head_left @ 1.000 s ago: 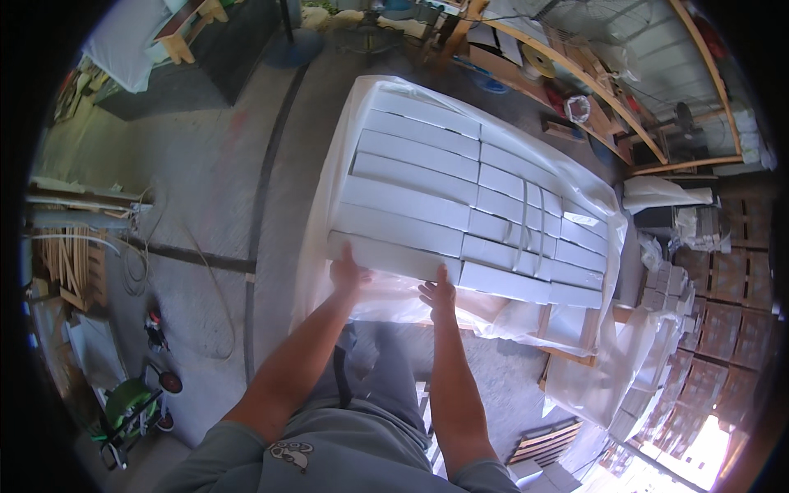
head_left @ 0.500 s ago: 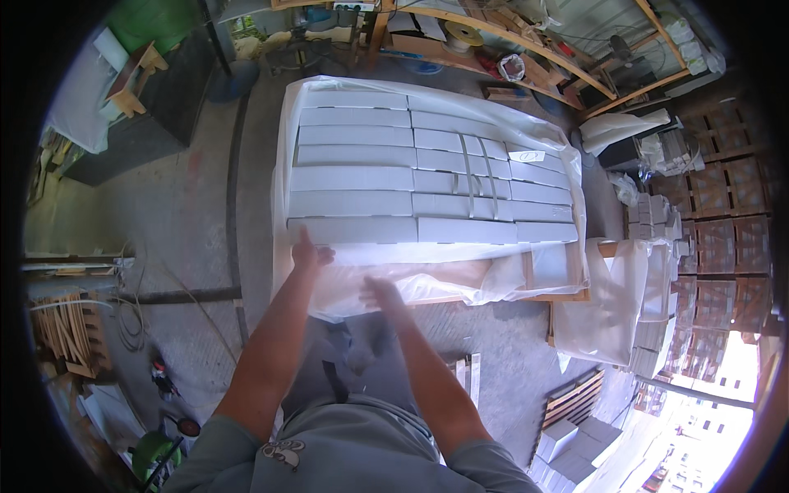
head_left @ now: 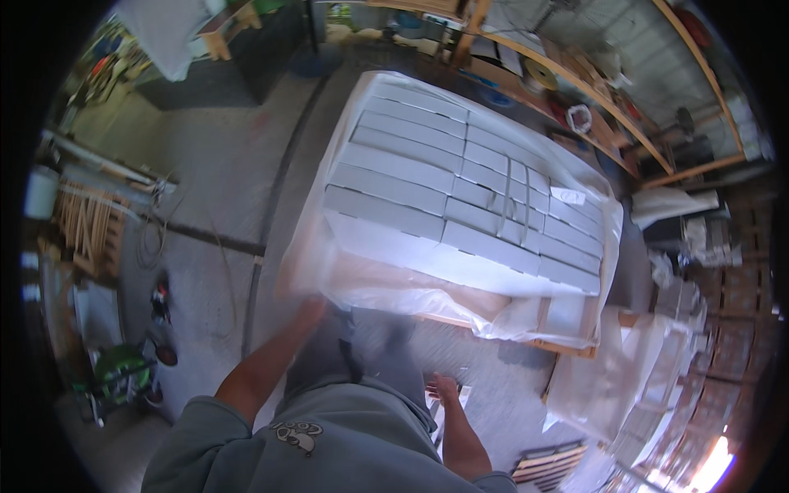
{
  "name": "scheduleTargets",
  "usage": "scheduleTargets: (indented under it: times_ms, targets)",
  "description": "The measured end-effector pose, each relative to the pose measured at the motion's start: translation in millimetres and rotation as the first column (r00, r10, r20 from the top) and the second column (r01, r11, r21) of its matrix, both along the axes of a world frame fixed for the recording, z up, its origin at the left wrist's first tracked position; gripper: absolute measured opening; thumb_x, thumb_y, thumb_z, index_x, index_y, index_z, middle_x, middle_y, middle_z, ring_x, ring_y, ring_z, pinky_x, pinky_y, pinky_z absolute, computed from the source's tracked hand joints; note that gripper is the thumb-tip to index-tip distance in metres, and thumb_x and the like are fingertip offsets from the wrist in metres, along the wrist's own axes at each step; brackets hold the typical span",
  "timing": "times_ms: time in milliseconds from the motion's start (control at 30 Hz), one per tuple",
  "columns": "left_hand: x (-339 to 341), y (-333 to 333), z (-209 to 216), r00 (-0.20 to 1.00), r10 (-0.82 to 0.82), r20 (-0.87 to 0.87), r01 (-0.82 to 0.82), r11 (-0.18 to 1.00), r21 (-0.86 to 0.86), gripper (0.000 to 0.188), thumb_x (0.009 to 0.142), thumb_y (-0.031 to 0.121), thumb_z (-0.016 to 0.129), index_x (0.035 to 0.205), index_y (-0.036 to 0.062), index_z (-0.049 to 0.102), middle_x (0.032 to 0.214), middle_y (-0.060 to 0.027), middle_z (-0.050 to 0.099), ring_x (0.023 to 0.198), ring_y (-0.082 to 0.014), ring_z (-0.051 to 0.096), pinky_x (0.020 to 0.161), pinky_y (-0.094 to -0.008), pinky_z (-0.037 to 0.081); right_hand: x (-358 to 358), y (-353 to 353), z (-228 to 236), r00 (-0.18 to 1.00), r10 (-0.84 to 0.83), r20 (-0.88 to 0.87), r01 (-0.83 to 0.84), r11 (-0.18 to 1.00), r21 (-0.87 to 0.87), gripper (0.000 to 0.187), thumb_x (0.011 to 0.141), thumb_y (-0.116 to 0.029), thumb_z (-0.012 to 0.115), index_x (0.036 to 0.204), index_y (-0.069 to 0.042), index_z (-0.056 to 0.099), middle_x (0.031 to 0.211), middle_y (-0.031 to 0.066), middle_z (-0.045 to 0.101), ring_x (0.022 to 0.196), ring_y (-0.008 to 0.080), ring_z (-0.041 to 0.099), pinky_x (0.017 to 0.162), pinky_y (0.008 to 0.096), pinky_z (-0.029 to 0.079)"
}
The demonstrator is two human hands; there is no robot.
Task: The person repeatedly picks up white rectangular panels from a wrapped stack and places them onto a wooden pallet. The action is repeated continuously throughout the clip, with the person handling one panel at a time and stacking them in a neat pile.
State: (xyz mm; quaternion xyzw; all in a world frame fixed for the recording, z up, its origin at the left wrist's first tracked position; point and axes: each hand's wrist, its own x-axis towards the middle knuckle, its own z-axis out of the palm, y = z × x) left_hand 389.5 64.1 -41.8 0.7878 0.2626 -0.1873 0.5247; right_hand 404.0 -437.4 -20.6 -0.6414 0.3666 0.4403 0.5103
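In front of me stands a pallet load of white cardboard boxes (head_left: 394, 168), laid in rows inside translucent plastic sheeting (head_left: 308, 267). Two straps cross the boxes, and a small white label (head_left: 568, 195) lies on top toward the right. My left hand (head_left: 311, 311) is low at the load's near left corner, close to the sheeting; motion smears its fingers, so I cannot tell whether it touches. By my right hip, my right hand (head_left: 444, 388) hangs with fingers loosely apart and nothing in it.
Another plastic-wrapped stack (head_left: 596, 370) stands at the right, with a slatted wooden pallet (head_left: 549, 464) nearer me. Wooden shelving (head_left: 567, 78) runs along the back. On the left are a hose (head_left: 152, 246), a green machine (head_left: 119, 370) and stacked wooden slats (head_left: 90, 226).
Both hands have come down and back from the load's near edge, the right one to my side. My view has turned, so the load appears tilted and farther right.
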Motion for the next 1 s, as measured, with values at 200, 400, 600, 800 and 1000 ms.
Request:
scheduleTargets:
  times_ms: [200,400,600,800,1000]
  targets:
    - [-130.9,-54.7,64.2,0.683,0.548,-0.483,-0.62,0.785,0.013,0.046,0.09,0.044,0.055,0.095,-0.0019,0.059,0.076,-0.011,0.06,0.061,-0.0252,0.064,0.052,-0.0379,0.053,74.2,-24.0,-13.0,0.97,0.241,0.031,-0.243,0.964,0.108,0.047,0.091,-0.035,0.057,0.108,0.009,0.057,0.099,0.0212,0.067,0.08,0.031,0.068,0.067,0.0411,0.057]
    - [-223.6,-144.1,49.4,0.476,0.73,-0.491,-0.829,0.559,0.027,0.046,0.088,0.046,0.054,0.089,0.0002,0.057,0.073,-0.0108,0.058,0.061,-0.0259,0.063,0.054,-0.0413,0.054,168.2,-29.2,-9.5,0.855,0.502,0.127,-0.513,0.856,0.069,0.045,0.094,-0.034,0.052,0.115,0.006,0.055,0.099,0.0207,0.067,0.08,0.0291,0.068,0.066,0.0386,0.057]
    - [-271.8,-237.4,63.0,0.313,0.771,-0.555,-0.919,0.393,0.027,0.042,0.085,0.04,0.055,0.084,-0.0014,0.06,0.071,-0.0132,0.061,0.058,-0.0249,0.063,0.053,-0.0385,0.056,196.3,7.5,19.2,0.763,0.646,0.02,-0.643,0.762,-0.068,0.044,0.095,-0.03,0.051,0.119,0.007,0.05,0.1,0.0199,0.064,0.082,0.0297,0.066,0.064,0.0368,0.054]
    - [-313.4,-297.9,55.3,0.228,0.788,-0.572,-0.941,0.33,0.079,0.047,0.087,0.04,0.051,0.072,-0.0039,0.06,0.064,-0.0158,0.062,0.056,-0.0262,0.066,0.052,-0.0391,0.057,170.8,51.6,38.5,0.653,0.757,-0.033,-0.757,0.654,0.0,0.047,0.095,-0.03,0.051,0.125,0.006,0.045,0.111,0.022,0.061,0.09,0.0325,0.065,0.072,0.0404,0.056]
    - [-331.5,-318.1,62.5,0.208,0.756,-0.621,-0.939,0.332,0.09,0.047,0.088,0.042,0.047,0.078,-0.0013,0.062,0.067,-0.0152,0.066,0.054,-0.0231,0.066,0.049,-0.036,0.055,147.7,102.9,42.8,0.527,0.85,0.01,-0.848,0.525,0.078,0.048,0.094,-0.032,0.054,0.123,0.005,0.046,0.11,0.022,0.061,0.09,0.033,0.065,0.074,0.0415,0.054]
